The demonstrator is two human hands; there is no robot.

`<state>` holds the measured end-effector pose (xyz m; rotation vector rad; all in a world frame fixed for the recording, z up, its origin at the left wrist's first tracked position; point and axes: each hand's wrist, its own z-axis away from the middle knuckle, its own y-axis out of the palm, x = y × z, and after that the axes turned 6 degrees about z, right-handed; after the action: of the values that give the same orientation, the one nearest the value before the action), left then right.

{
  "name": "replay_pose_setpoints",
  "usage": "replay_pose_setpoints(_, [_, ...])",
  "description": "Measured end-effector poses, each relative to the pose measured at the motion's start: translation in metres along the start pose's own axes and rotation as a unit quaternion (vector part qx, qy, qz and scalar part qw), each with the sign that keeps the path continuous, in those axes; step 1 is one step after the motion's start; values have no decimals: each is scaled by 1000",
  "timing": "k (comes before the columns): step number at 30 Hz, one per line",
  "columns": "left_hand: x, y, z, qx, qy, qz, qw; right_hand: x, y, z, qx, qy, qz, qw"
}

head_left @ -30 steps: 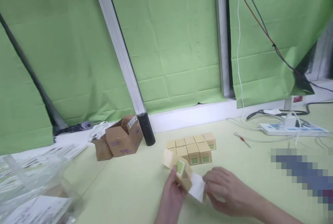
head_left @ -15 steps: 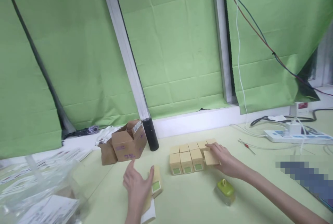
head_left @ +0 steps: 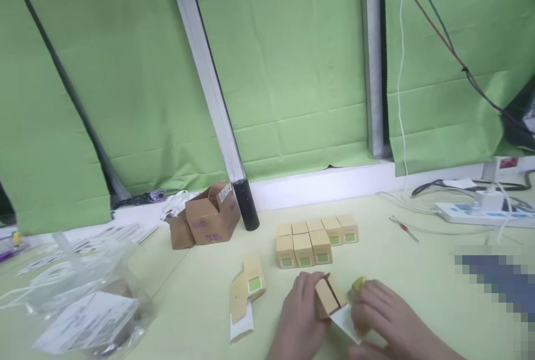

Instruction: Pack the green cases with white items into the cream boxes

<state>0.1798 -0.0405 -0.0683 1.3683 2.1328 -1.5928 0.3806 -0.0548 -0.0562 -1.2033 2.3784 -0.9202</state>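
My left hand (head_left: 298,312) is closed around the left side of a small tan cardboard box (head_left: 328,293), which is tilted with a dark slit along its top. A white flap (head_left: 346,322) sticks out from the box's near end. At that flap are the curled fingers of my right hand (head_left: 382,315). A bit of a green-yellow capped item (head_left: 358,283) shows just behind the right knuckles; whether the hand touches it is hidden. To the left lie a tan box (head_left: 253,276) and a flattened tan carton (head_left: 239,297) with a white flap.
Several small tan boxes (head_left: 304,248) stand in two rows beyond my hands. Behind are an opened brown carton (head_left: 213,220) and a black cylinder (head_left: 246,205). Clear plastic bags (head_left: 96,287) lie left. A power strip (head_left: 455,213) with cables and a red-marked tool (head_left: 404,228) lie right.
My right hand has left the box rows and come nearer, to the small box. My left hand has moved right, off the flat carton and box, onto the same small box.
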Motion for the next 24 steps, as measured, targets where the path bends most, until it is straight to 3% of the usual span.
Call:
replay_pose_setpoints(2, [2,-2,1,-11,54,-22,998,3,-8,-1,91,44,-54,993])
replay_pose_setpoints(4, [2,-1,0,-28,107,-55,992,4,-10,-2,123,91,-43,987])
replay_pose_setpoints(9, [-7,8,-2,-13,229,-170,958,2,5,-3,83,45,99,991])
replay_pose_setpoints(11, [-7,7,-2,-1,231,-176,957,0,5,-4,61,55,107,991])
replay_pose_setpoints(13, [-4,-3,-3,3,148,-136,980,-4,-3,-6,44,97,69,992])
replay_pose_setpoints(15, [2,-18,-4,-12,5,-79,997,-8,-12,-8,43,150,8,988])
replay_pose_setpoints(17, [6,-36,-7,-35,-137,-24,990,-12,-17,-7,62,171,-19,983])
replay_pose_setpoints(19, [7,-50,-12,-71,-235,51,968,-15,-14,-4,105,152,13,983])
replay_pose_setpoints(21, [4,-55,-16,-107,-282,170,938,-15,-7,0,154,113,80,978])
replay_pose_setpoints(24, [-9,-47,-19,-117,-317,385,859,-11,2,3,168,73,135,974])
